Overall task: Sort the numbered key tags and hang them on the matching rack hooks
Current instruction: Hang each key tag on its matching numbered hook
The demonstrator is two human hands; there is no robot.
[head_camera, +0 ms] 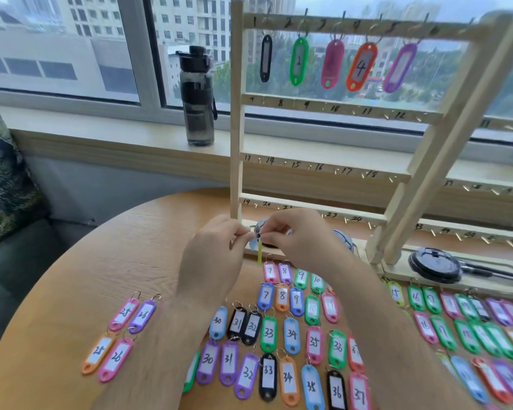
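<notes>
Hanging edge-on below the fingertips, a yellow-green key tag is being pinched at its top end by both hands. Only its thin edge is being shown to the camera, so the number cannot be read; the top end is being covered by the fingertips.

The left grip is being applied from the left, thumb and forefinger pinching the tag's top. The right grip is being applied from the right, fingers curled onto the same spot, so both grips are grasping the one tag. The tag is being dangled straight down between the two grips, above the tabletop. It is being held just in front of the base of the wooden rack, below the rail marked 19 to 24.

Five hung tags are being carried on the rack's top rail: black at 1, green at 2, pink at 3, orange at 4, purple at 5.

Loose tags are being laid out flat in rows on the tabletop, under and beside the forearms. Readable numbers include 7 to 10, 25, 26 and 30 to 37, most appearing twice in different colours.

A dark water bottle is being stood on the windowsill left of the rack. A dark round lid is being rested on the rack's base at right.
</notes>
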